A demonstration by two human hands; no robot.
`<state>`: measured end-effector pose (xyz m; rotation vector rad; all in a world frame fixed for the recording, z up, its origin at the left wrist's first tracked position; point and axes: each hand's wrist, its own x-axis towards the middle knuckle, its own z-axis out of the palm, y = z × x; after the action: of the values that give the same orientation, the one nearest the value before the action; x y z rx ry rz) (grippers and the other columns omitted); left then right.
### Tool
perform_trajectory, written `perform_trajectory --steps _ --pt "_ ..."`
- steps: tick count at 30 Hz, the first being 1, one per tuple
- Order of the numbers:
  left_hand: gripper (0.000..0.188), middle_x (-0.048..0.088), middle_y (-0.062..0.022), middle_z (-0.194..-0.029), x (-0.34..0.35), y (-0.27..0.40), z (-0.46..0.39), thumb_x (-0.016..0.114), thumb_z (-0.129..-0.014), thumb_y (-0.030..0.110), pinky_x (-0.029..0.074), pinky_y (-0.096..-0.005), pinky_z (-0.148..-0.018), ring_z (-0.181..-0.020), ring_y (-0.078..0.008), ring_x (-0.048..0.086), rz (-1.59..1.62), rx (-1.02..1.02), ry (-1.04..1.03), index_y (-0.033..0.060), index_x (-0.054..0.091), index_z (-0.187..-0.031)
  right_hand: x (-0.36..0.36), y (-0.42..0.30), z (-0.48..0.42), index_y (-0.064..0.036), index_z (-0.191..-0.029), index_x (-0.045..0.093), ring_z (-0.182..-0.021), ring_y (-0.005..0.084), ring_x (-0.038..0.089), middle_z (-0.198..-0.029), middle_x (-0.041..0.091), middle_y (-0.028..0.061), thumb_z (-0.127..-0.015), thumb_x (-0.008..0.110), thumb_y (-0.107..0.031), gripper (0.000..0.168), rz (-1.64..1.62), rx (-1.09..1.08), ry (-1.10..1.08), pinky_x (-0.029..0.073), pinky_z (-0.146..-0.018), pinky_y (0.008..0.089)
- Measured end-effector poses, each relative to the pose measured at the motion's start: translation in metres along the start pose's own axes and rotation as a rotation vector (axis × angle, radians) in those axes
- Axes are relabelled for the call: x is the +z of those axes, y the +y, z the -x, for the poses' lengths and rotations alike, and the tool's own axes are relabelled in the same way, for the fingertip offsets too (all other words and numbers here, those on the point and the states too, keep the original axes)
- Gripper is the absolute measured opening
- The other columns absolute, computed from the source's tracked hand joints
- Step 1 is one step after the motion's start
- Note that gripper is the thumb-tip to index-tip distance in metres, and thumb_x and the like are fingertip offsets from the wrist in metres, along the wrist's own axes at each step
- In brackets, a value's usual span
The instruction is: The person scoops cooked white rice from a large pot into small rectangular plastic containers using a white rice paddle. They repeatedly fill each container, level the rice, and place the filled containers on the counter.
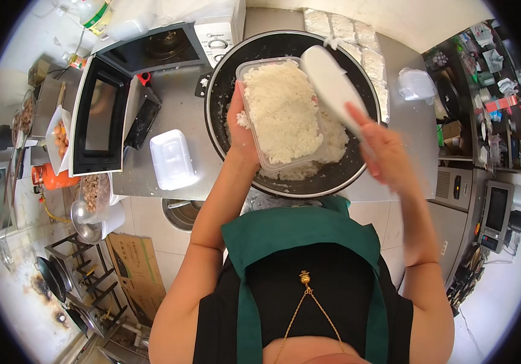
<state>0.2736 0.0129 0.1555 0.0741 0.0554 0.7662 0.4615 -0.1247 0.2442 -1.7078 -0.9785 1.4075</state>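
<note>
My left hand (242,129) holds a clear plastic food container (260,160) from its left side, over a wide black pot (228,150). Cooked white rice (283,113) fills the container up to its rim. In my right hand (381,148) is a white rice paddle (329,79), its blade slanting up and left by the container's upper right corner. The right hand looks slightly blurred. More rice (333,141) lies in the pot, partly hidden beneath the container. A few grains cling by my left fingers.
Several filled rice containers (372,66) stand behind the pot at right. A stack of clear lids or containers (416,84) sits farther right. An empty container (173,159) lies left on the steel table (181,107). The microwave door (99,118) hangs open at left.
</note>
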Motion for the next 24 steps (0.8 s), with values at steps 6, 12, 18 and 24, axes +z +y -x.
perform_trajectory --steps 6,12,18,24 --pt "0.078 0.05 -0.019 -0.132 -0.001 0.001 -0.004 0.027 -0.091 0.065 0.047 -0.0504 -0.093 -0.118 -0.0364 0.052 -0.173 0.122 -0.046 0.0041 0.04 -0.138 0.048 0.049 0.009 -0.025 -0.141 0.043 -0.04 0.0045 0.038 -0.053 0.045 -0.0028 -0.098 0.043 -0.045 0.047 -0.022 0.058 -0.181 0.036 -0.038 0.0208" --pt "0.082 0.049 -0.0221 -0.131 0.007 0.002 -0.001 0.024 -0.089 0.068 0.047 -0.0563 -0.089 -0.116 -0.0402 0.051 -0.163 0.172 -0.084 0.004 0.035 -0.14 0.018 0.04 0.024 -0.021 -0.142 0.042 -0.036 0.004 0.031 -0.047 0.035 -0.0045 -0.099 0.037 -0.049 0.052 -0.478 0.09 -0.21 0.03 -0.034 0.0205" --pt "0.081 0.048 -0.0208 -0.133 0.005 -0.002 -0.002 0.026 -0.09 0.066 0.042 -0.0502 -0.099 -0.121 -0.0387 0.048 -0.178 0.171 -0.088 0.0043 0.033 -0.142 0.039 0.051 0.018 -0.025 -0.141 0.042 -0.042 0.0031 0.035 -0.05 0.034 -0.0065 -0.099 0.041 -0.047 0.048 -0.161 0.042 -0.275 0.033 -0.038 0.0199" --pt "0.076 0.043 -0.0216 -0.138 -0.007 0.001 -0.006 0.031 -0.092 0.062 0.036 -0.0492 -0.105 -0.125 -0.0394 0.044 0.222 0.033 -0.087 0.0049 0.033 -0.142 0.036 0.013 -0.019 -0.019 -0.141 0.043 -0.038 0.0036 0.034 -0.051 0.036 -0.0058 -0.099 0.044 -0.04 0.047 0.096 -0.066 -0.094 0.032 -0.035 0.0199"
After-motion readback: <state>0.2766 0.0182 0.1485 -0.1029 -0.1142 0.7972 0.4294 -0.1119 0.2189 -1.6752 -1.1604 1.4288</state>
